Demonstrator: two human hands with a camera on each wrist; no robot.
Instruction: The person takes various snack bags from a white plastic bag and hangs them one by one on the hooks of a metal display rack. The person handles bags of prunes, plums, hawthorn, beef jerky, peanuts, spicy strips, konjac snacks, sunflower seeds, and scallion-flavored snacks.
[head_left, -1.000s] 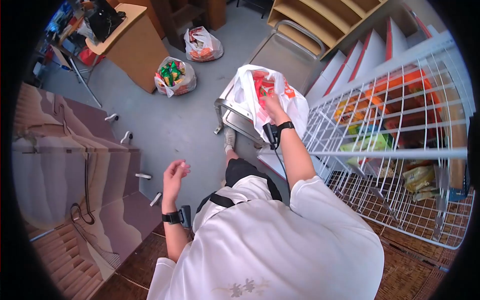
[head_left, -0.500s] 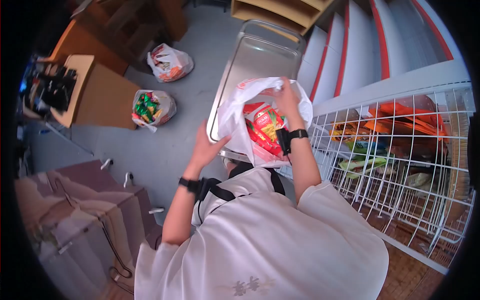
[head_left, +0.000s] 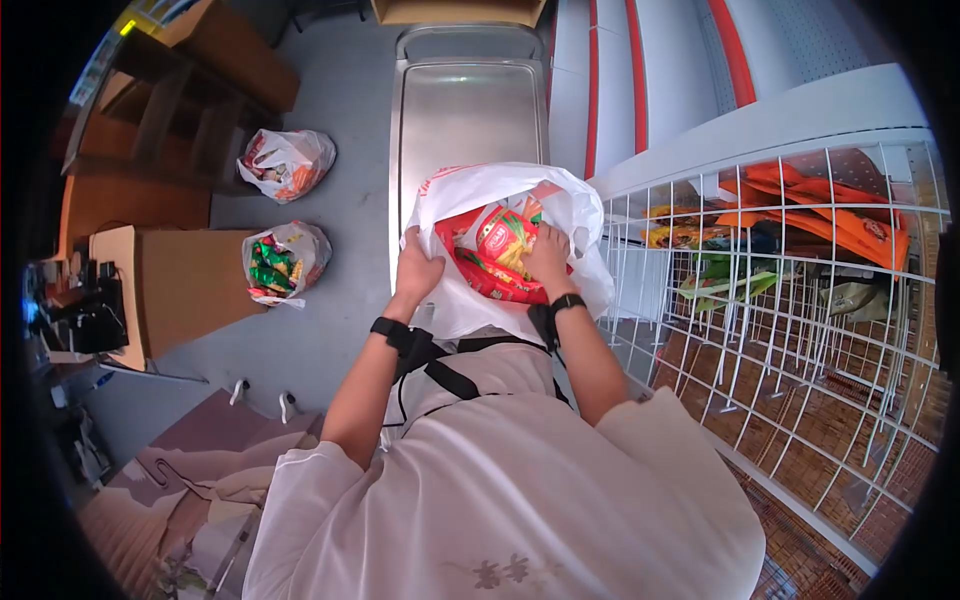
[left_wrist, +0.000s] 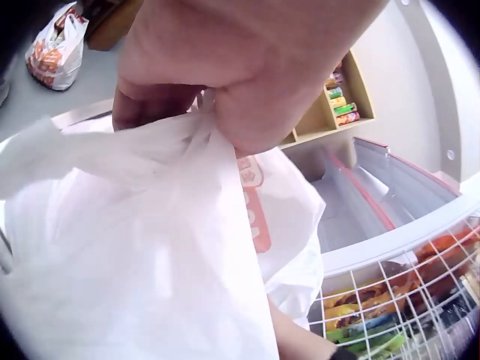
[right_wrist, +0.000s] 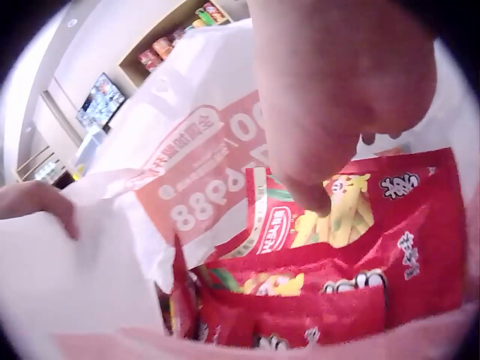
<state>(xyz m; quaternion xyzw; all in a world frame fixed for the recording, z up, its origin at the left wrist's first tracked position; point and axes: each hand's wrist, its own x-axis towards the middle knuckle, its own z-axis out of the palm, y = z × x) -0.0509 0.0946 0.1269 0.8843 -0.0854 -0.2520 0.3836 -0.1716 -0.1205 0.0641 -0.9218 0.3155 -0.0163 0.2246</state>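
Observation:
A white plastic bag with red print stands with its mouth wide on the near end of a metal cart. Red snack packets lie inside it. The left hand pinches the bag's left rim; in the left wrist view thumb and fingers of that hand clasp the bunched plastic. Inside the bag, the right hand is over the packets. In the right wrist view a fingertip of the right hand touches the front of a red packet; its other fingers are mostly hidden.
Two filled plastic bags sit on the floor at the left, beside a wooden desk. A white wire basket with packets stands at the right, below white shelves with red edges.
The left hand has come to the bag and taken its rim. The right hand has moved from the far rim down onto the packets. The head view has turned, bringing the cart upright in view.

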